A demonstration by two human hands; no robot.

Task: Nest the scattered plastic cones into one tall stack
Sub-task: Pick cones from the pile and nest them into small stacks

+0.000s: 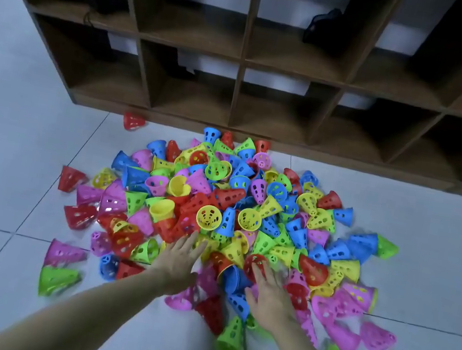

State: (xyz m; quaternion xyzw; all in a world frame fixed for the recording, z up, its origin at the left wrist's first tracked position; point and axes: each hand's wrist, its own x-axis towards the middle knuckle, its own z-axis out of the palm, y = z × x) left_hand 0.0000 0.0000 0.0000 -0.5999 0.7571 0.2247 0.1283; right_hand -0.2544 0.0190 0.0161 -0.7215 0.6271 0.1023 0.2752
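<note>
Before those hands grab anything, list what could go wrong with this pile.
1. Both hands, left and right, reach flat into the pile; a sweep would likely spread the loose cones wider.
2. The red cone already lies against the shelf; others could roll into its open bottom cubbies.
3. Cones point every way, some on their sides, so a hasty nest may jam or lean.

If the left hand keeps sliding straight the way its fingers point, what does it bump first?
Probably the yellow cone lying with its open mouth up, just past the left hand fingertips. A red cone sits right beside it, and depth is hard to judge.
</note>
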